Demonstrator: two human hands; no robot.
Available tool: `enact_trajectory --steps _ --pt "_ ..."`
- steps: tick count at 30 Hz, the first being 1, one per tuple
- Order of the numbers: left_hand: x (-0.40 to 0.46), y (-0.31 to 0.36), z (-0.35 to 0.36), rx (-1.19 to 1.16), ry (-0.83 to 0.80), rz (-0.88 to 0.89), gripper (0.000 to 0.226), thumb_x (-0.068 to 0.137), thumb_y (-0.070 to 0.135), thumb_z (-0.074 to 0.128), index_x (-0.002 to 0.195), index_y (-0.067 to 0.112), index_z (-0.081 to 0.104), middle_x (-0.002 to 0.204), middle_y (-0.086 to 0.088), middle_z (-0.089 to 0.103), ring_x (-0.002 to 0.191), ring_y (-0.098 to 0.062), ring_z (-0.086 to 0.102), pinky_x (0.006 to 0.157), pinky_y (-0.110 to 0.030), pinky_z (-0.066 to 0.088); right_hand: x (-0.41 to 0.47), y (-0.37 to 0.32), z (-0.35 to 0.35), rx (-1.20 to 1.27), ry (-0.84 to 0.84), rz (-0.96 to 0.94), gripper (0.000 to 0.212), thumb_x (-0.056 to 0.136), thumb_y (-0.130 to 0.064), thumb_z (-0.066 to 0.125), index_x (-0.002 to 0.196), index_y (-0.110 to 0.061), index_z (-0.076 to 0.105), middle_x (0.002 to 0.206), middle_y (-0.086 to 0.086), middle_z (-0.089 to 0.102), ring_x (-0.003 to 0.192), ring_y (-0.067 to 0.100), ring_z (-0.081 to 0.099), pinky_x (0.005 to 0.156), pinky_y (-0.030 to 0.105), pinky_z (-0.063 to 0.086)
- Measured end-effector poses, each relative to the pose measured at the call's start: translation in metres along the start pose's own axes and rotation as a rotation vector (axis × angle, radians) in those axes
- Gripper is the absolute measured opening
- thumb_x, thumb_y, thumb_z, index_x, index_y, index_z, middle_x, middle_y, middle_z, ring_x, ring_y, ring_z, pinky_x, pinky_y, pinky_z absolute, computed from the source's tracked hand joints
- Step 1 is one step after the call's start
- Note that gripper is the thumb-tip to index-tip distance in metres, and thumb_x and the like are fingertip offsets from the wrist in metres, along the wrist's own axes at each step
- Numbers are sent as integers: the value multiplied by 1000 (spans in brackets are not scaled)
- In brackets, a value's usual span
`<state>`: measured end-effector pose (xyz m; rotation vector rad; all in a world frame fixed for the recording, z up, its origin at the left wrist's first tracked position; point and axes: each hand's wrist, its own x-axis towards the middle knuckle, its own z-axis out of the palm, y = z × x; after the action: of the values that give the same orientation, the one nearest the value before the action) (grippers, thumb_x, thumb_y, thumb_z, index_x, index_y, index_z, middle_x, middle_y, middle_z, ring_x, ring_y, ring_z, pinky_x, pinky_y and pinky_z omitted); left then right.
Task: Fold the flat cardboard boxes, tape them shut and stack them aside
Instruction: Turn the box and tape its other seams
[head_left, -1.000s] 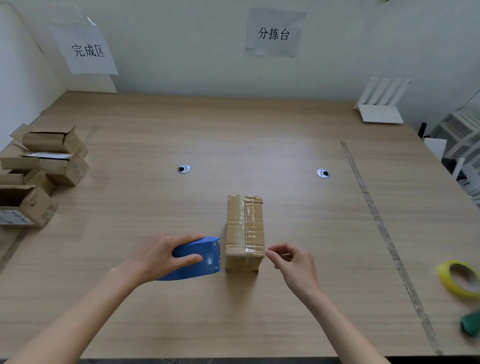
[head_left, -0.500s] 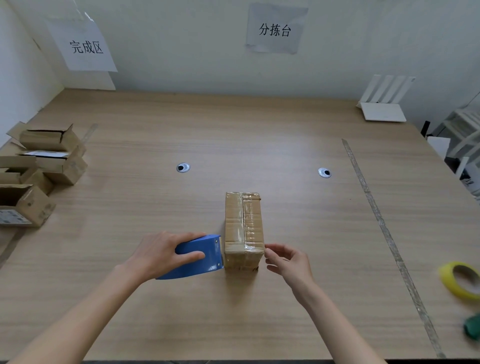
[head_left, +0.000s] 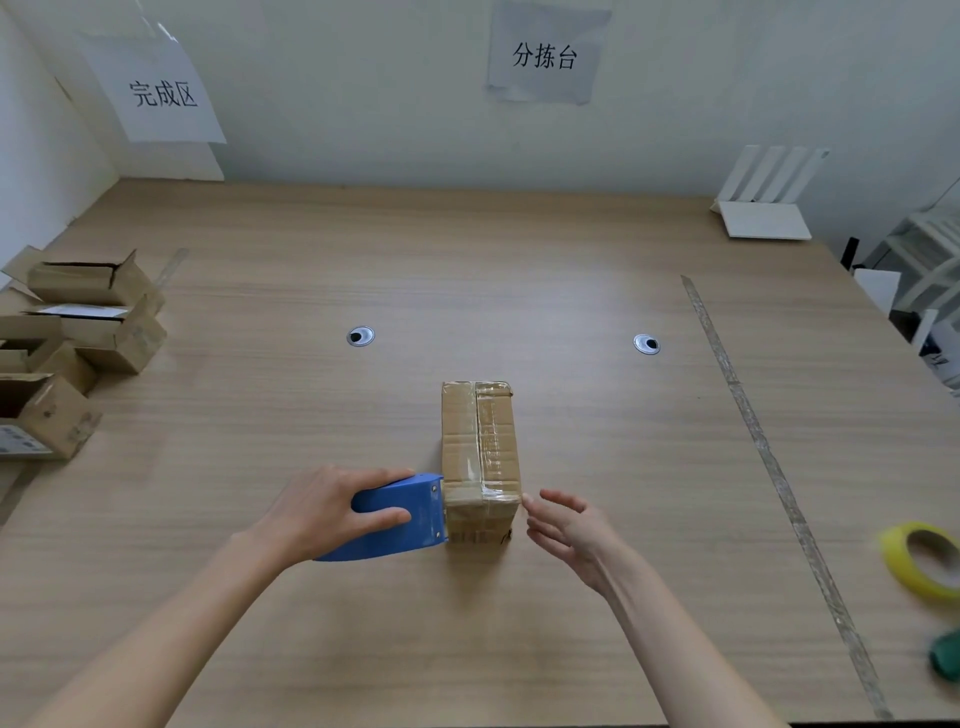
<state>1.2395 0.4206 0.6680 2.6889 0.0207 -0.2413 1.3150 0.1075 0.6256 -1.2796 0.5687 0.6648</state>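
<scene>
A small folded cardboard box (head_left: 480, 441) lies lengthwise in the middle of the wooden table (head_left: 571, 260), with clear tape running along its top seam and down its near end. My left hand (head_left: 324, 506) grips a blue tape dispenser (head_left: 400, 517) whose front end touches the box's near left corner. My right hand (head_left: 566, 525) is beside the box's near right corner, fingers straight and spread, the fingertips at the box's edge.
Several folded cardboard boxes (head_left: 78, 338), some with open flaps, are piled at the table's left edge. A yellow tape roll (head_left: 922, 558) and a green object (head_left: 945, 657) lie at the right edge. A tape strip (head_left: 753, 441) runs along the table. A white rack (head_left: 766, 200) stands far right.
My right hand's curled fingers have straightened and spread beside the box's near right corner. The left hand and the dispenser have stayed against the box.
</scene>
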Motion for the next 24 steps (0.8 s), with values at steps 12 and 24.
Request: enact_trajectory --steps 12,24 --pt "-2 -3 1 -25 1 -1 58 73 84 43 129 68 46 109 35 66 88 2 61 74 -26 52 -10 -32 19 -1259 -315 -1154 9 91 -13 75 98 -14 80 98 -4 71 87 14 64 78 35 54" --pt "-7 -3 -3 -72 9 -17 54 72 83 45 126 74 41 105 38 64 90 4 60 75 -27 52 14 -35 7 -1685 -343 -1691 13 89 -5 74 98 -12 67 93 0 57 81 20 53 57 32 51"
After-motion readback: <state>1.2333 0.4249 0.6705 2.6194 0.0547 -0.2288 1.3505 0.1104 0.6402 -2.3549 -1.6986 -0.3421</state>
